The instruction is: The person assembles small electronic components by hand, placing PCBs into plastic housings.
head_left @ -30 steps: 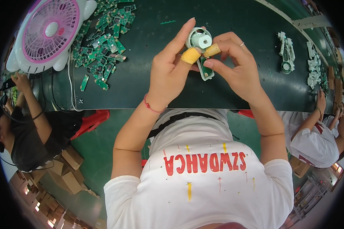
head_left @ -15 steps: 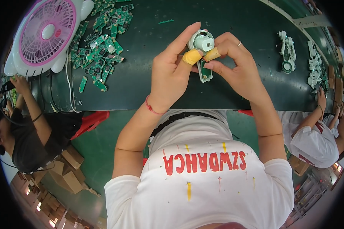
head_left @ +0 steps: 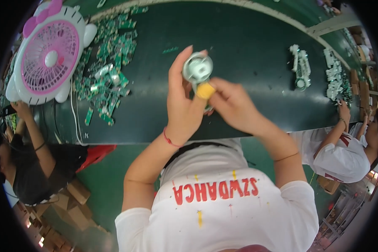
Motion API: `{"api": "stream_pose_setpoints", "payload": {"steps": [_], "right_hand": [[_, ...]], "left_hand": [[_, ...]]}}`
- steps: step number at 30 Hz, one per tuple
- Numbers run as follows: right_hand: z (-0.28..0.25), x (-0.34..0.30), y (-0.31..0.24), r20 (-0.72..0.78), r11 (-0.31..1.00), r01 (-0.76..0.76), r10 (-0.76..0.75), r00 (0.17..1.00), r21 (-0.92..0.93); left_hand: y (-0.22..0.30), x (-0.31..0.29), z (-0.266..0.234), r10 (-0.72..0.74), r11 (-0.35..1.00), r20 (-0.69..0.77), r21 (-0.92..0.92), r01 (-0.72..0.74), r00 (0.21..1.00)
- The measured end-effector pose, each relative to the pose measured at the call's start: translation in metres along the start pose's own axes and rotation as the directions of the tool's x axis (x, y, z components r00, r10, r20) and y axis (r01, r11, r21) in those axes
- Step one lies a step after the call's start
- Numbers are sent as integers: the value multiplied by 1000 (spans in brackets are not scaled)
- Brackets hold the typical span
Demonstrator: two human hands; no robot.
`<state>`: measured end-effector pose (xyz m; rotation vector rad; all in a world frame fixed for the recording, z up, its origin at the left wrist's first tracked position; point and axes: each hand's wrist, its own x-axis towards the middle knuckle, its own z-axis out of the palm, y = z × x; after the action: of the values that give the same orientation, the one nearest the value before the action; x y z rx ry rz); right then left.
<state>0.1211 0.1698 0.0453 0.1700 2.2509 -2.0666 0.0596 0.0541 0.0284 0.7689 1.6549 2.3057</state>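
Note:
A pale green-white plastic housing (head_left: 198, 68) with a round head is held upright over the near part of the dark table. My left hand (head_left: 184, 103) is closed around it, fingers behind the head and the yellow-taped thumb across the narrower handle below. My right hand (head_left: 235, 105) is closed at the handle, its fingertips pressed in beside that thumb and blurred by motion. Most of the handle is hidden by my fingers. Whether the right fingers also pinch some small part cannot be seen.
Loose green circuit boards (head_left: 109, 80) are heaped at the left, beside a pink-and-white fan (head_left: 50, 59) and its white cable. Similar pale housings (head_left: 300, 69) lie at the right, with a longer row (head_left: 334, 77) farther along. Co-workers sit on both sides.
The view has tilted, so the table sits lower in the picture. My hands and the housing have shifted left, and the right fingers have moved in against the left thumb, covering the handle's circuit board.

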Motion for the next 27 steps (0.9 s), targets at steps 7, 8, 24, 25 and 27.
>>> {"api": "stream_pose_setpoints", "payload": {"steps": [7,8,24,25,27], "right_hand": [[-47,68,13,-41,969,-194,203,978,153],[-63,91,17,-192,982,-187,182,964,-9],[-124,202,16,-68,457,296,-627,776,-839],[-140,167,15,63,167,255,-711,700,-952],[-175,107,11,-63,-14,-93,-636,769,-996]], "left_hand": [[-18,17,-8,-26,969,-108,240,51,994],[-13,17,-11,-31,958,-57,282,46,998],[-8,10,-5,-115,960,218,275,52,969],[-7,10,-5,-110,968,232,247,51,966],[-4,7,-8,-122,964,251,261,55,960]]}}
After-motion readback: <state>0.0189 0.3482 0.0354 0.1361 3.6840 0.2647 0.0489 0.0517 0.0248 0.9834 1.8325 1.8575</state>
